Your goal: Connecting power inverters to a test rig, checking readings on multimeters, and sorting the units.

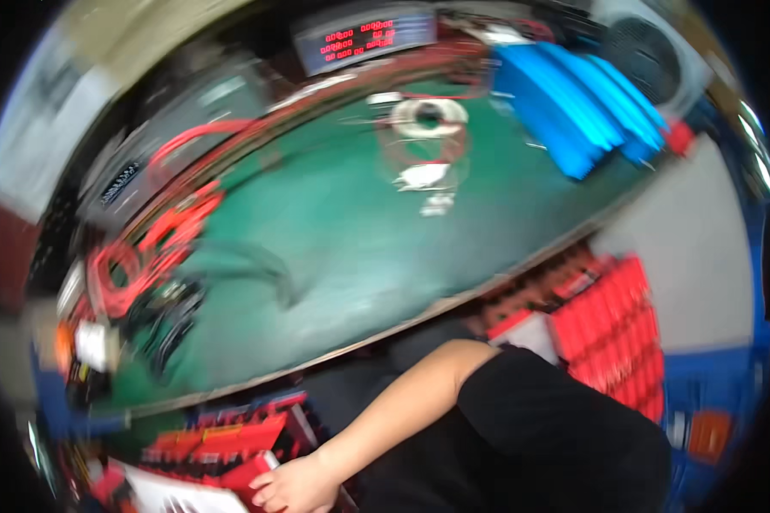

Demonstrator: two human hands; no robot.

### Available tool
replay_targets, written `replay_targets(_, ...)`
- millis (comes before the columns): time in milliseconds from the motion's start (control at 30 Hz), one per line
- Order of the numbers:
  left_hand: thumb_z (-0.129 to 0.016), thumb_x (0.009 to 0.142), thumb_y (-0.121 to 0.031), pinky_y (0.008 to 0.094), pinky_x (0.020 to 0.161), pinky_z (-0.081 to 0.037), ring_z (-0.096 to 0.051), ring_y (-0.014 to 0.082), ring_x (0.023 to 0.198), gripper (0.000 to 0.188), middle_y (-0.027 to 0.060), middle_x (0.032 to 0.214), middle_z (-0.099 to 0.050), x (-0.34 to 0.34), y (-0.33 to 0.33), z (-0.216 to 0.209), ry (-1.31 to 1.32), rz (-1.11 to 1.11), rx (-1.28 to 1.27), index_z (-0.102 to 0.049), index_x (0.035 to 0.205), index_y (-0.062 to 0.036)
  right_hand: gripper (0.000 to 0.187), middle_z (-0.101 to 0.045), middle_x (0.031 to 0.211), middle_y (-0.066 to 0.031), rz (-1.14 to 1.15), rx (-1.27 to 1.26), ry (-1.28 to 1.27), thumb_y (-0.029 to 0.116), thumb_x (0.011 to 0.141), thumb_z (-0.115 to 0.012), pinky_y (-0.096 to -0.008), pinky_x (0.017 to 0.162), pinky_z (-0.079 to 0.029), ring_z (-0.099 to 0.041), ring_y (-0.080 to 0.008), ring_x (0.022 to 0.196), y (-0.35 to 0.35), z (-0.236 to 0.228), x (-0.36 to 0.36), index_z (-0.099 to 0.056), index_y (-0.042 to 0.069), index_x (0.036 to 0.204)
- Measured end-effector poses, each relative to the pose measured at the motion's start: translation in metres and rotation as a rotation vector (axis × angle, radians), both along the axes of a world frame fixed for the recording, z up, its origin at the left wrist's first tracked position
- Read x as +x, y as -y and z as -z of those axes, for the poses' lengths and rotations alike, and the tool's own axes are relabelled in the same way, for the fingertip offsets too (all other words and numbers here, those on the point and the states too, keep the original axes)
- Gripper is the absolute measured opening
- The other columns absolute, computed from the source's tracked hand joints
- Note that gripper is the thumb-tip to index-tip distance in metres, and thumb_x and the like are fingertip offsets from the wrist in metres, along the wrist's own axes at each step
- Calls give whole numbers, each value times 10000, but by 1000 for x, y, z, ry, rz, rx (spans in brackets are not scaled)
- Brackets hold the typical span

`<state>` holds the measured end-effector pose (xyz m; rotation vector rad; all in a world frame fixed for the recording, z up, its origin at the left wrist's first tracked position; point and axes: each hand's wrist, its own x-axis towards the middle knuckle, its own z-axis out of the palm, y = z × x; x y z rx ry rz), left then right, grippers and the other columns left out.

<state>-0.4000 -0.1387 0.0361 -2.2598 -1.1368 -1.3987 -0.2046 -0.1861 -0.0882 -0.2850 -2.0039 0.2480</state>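
And there at near left, the right hand (298, 485) meets a red block (246, 473), clamped or merely touching I can't tell, where a square, steady hold serves best.

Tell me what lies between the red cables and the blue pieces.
The head view shows a pale coil and small white pieces on the green table, blurred.

Red piece (246, 472), probably box-shaped; pale at upper right end; tilted, blurred, low left in view.
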Motion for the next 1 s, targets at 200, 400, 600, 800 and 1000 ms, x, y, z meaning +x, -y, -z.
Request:
replay_targets(200, -536, 938, -476, 259, 531, -510, -585, 233, 552, 458, 163, 808, -632, 121, 53, 125, 1070, 320, -919, -636, 1022, -37, 210, -678, 870, -92, 346, -697, -17, 280, 871, -635, -462, 728, -498, -644, -320, 854, 130, 41, 171, -680, 83, 930)
replay_targets(400, -547, 902, -410, 551, 1101, -332, -443, 372, 1299, 550, 137, 1386, -547, 237, -27, 147, 1816, 514, -1471, -567, 1288, -18, 236, -705, 869, -93, 1228, -1081, -237, 334, 850, -586, -447, 697, -529, -674, -320, 835, 320, 98, 284, -697, 127, 872)
replay_targets(600, -515, 929, -401, 541, 1118, -319, -415, 367, 1330, 557, 143, 1424, -510, 258, -42, 151, 1645, 479, -1631, -536, 1323, -8, 568, -615, 1169, -221, 2225, -1704, -21, 317, 832, -656, -483, 949, -478, -582, -388, 1139, 504, 190, 283, -512, 80, 1327)
replay_targets(800, -475, 962, -391, 531, 1139, -304, -380, 361, 1367, 565, 151, 1469, -466, 261, -49, 153, 1599, 356, -1599, -498, 1364, 5, 944, -544, 1214, -163, 2378, -1896, 40, 364, 736, -766, -482, 1036, -388, -523, -339, 1179, 493, 220, 255, -296, 117, 1517)
replay_targets(1000, -421, 988, -423, 543, 1172, -251, -332, 366, 1411, 612, 155, 1531, -402, 281, -42, 136, 1773, 165, -1434, -447, 1419, 12, 865, -570, 1220, -193, 2377, -1868, 161, 429, 673, -832, -471, 975, -473, -566, -357, 1162, 492, 244, 261, -404, 82, 1339)
